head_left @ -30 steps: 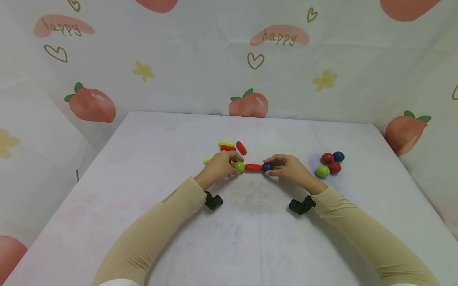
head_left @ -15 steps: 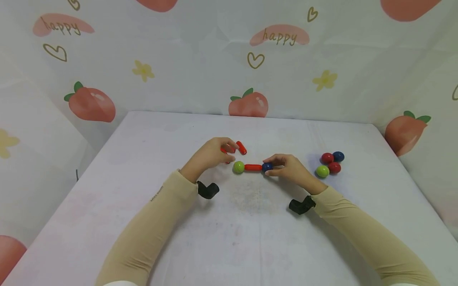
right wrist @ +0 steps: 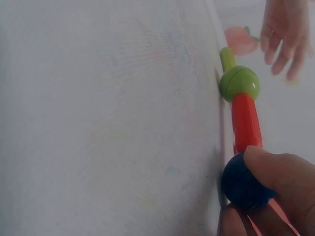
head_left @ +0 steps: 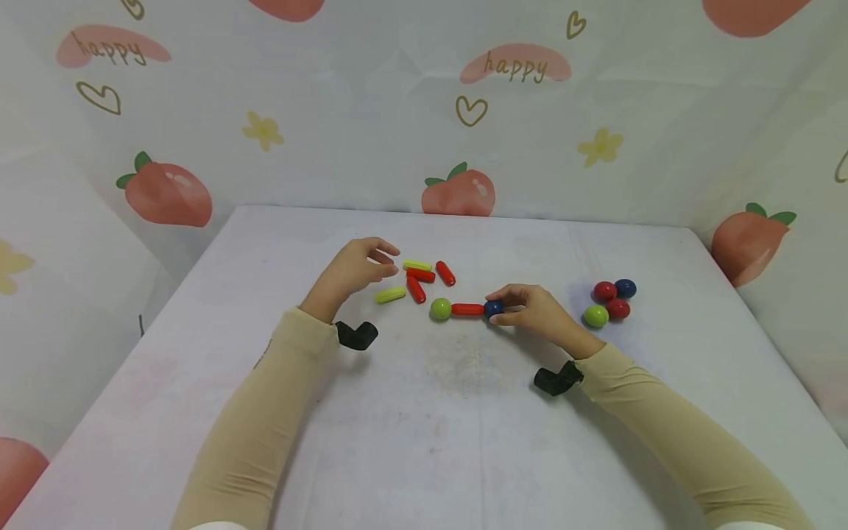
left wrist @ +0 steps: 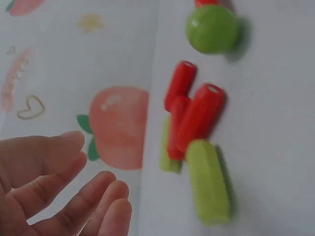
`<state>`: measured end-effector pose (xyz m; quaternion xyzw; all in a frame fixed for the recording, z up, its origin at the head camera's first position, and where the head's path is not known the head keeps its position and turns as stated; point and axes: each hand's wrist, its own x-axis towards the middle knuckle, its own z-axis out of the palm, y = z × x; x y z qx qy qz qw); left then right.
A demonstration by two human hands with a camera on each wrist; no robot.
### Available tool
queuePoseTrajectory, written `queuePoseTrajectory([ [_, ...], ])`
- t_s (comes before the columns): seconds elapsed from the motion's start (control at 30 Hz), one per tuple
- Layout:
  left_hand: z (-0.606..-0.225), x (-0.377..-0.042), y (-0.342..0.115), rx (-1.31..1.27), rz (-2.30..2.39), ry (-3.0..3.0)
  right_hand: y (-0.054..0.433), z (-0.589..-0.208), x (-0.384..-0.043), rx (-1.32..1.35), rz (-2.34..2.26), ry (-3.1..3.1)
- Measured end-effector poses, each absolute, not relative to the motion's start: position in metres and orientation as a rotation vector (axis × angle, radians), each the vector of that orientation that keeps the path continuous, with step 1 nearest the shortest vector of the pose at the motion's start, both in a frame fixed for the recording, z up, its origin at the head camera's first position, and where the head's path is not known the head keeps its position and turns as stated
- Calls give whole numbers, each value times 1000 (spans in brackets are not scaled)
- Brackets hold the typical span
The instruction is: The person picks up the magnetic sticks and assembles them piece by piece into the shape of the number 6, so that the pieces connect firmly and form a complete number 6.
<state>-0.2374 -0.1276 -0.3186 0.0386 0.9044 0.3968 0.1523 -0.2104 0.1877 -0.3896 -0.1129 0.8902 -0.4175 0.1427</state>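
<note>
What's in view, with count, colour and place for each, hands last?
table: one, white, foreground
backdrop: one, white, printed, behind the table
row's green ball: one, green, left end of a row
row's red rod: one, red, its middle
row's blue ball: one, blue, its right end
loose red rods: three, red, beyond the row
loose yellow-green rods: two, yellow-green, beside those
loose red balls: two, red, table's right part
loose blue ball: one, blue, beside them
loose green ball: one, green, beside them
thin dark object: one, dark, by table's left edge
wrist devices: two, black, both wrists
sleeves: two, beige, both arms
left hand: one, bare, left of the loose red rods
right hand: one, bare, pinching the row's blue ball
</note>
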Motion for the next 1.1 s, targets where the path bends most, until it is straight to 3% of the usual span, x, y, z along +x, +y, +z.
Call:
queuePoseTrajectory([
  [0.6, -355, -250, -136, 94, 916, 2553, 188, -390, -211, -314, -1199, 2559],
  [1.1, -356, -249, -131, 103, 887, 2554, 188, -387, -209, -324, -1220, 2558],
])
